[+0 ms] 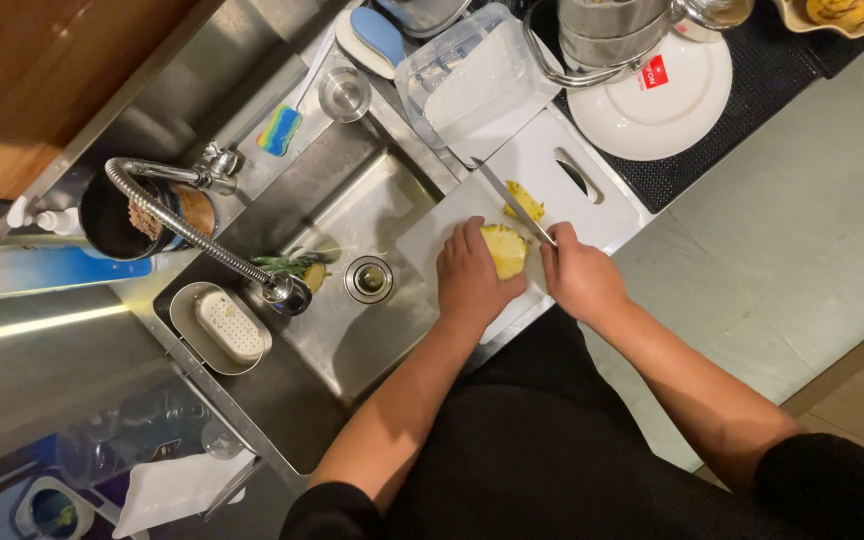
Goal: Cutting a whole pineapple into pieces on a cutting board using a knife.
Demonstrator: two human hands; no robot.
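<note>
A yellow peeled pineapple (505, 250) stands on a white cutting board (552, 165) laid across the sink's edge. My left hand (472, 280) grips the pineapple from its left side. My right hand (579, 275) holds a knife (512, 200) by the handle, its blade angled up and left along the fruit's right side. A cut yellow piece (525, 200) lies on the board just beyond the blade.
A steel sink (352, 215) with drain (369, 278) and pineapple crown (297, 266) lies left of the board. A coiled faucet (192, 230), soap dish (220, 326), clear container (472, 75), white plate (652, 105) and steel pot (607, 30) surround the board.
</note>
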